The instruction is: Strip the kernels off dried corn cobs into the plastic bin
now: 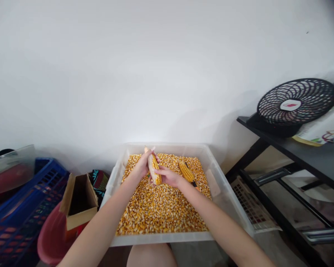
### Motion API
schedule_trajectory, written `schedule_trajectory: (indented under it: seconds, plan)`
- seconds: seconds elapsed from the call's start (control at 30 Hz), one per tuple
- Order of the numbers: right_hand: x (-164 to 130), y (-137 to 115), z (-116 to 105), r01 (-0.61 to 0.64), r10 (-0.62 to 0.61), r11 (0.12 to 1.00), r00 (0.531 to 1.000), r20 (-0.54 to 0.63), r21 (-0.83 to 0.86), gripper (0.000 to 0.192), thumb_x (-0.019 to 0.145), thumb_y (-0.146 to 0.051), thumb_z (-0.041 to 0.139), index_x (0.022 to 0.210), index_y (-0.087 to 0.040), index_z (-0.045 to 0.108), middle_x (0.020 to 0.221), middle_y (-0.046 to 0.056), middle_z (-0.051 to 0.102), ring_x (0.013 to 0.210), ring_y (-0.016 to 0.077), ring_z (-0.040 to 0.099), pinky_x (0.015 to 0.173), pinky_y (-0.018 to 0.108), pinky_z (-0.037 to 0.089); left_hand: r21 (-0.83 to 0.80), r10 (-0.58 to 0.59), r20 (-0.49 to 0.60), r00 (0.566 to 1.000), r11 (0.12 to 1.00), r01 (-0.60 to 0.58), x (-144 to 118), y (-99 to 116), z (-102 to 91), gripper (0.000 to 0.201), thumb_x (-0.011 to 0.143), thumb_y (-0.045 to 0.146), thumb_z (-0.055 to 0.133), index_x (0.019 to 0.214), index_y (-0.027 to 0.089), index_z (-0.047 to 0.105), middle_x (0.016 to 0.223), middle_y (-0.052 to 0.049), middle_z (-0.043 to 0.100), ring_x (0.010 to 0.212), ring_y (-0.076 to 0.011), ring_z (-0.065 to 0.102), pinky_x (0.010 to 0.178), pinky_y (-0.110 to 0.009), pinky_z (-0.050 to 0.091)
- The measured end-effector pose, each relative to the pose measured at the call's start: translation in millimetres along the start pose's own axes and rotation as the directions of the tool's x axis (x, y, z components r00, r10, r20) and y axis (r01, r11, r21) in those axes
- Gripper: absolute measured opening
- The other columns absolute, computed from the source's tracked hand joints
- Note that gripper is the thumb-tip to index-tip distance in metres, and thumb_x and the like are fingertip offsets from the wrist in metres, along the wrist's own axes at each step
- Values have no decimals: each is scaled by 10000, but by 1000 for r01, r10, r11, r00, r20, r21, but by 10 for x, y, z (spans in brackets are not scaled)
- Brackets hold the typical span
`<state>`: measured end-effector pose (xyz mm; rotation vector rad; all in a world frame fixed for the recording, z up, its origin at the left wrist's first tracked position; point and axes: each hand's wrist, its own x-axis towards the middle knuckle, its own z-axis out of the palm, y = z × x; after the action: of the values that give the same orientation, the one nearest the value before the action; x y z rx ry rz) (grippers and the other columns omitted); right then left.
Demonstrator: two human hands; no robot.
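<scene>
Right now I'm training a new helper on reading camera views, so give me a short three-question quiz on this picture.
1. True or false: both the left hand and the right hand grip the corn cob.
2. Where does the second cob lie? A) in the cardboard box B) on the loose kernels in the clear tub C) on the black table
3. What stands on the black table, right of the tub?

Key: 1 true; 2 B; 3 a black fan.

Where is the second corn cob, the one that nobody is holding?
The loose corn cob lies on the kernels in the far right part of the white tray, just beyond the right hand.
</scene>
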<state>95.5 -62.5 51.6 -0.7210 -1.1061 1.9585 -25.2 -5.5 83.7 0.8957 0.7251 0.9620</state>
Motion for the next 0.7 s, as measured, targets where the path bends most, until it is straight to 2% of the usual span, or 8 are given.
schedule_trajectory:
  seconds: [0.07,0.17,0.3,0.37,0.43,0.57,0.63,0.7]
  plan:
    - [-5,-2,7,-8,8,1000,1000,15,-21,440,660,-399,670,1006,-168,524,760,26,615,675,162,592,656,328,480,-90,1,9,1000,996,-1,3,19,11,316,672,467,573,641,190,425,499,38,491,467,-111,509,506,-247,436]
    - [6,4,42,19,-26,987,999,-44,-159,446,646,-401,679,1008,-181,539,734,3,603,663,149,572,692,328,471,-125,29,-68,997,991,-38,23,11,44,323,673,448,543,591,197,356,410,66,398,395,-92,441,448,-222,396]
    - [55,41,79,133,-203,906,970,-136,-403,524,627,-375,701,1088,-208,516,828,1,605,793,160,558,795,324,442,-59,89,-198,976,993,-103,41,-10,92,283,677,432,489,580,200,358,397,63,394,386,-90,429,440,-218,383]
    - [71,69,72,174,-260,879,956,-140,-443,584,596,-351,728,1116,-213,501,886,1,597,802,153,556,805,315,436,-31,78,-216,973,996,-87,34,-11,98,277,677,433,477,579,202,360,400,62,407,381,-91,426,444,-226,387]
    - [74,97,49,153,-211,911,971,-114,-382,601,597,-372,724,1127,-212,489,859,-1,591,714,142,562,730,312,461,-34,22,-193,981,999,-30,23,-12,85,272,668,438,481,588,203,369,409,59,427,384,-99,437,441,-233,391]
    - [64,135,11,26,-35,996,994,-103,-87,521,675,-503,616,1075,-191,500,737,7,586,575,144,550,552,305,472,-43,-48,-138,989,998,43,8,-27,40,266,662,439,501,600,197,409,446,31,486,400,-116,473,422,-236,388]
    - [71,147,16,42,-45,999,990,-133,-23,477,683,-488,613,1041,-186,517,748,17,596,584,144,554,552,295,469,-1,-37,-146,989,999,37,3,-31,34,276,672,445,505,592,192,429,458,18,503,388,-118,469,398,-236,374]
    - [89,154,36,105,-109,994,980,-165,-36,448,670,-431,646,1030,-192,528,778,16,603,605,137,555,579,283,466,66,11,-172,985,998,0,-5,-23,44,287,678,449,521,585,187,449,457,13,507,377,-116,462,387,-235,365]
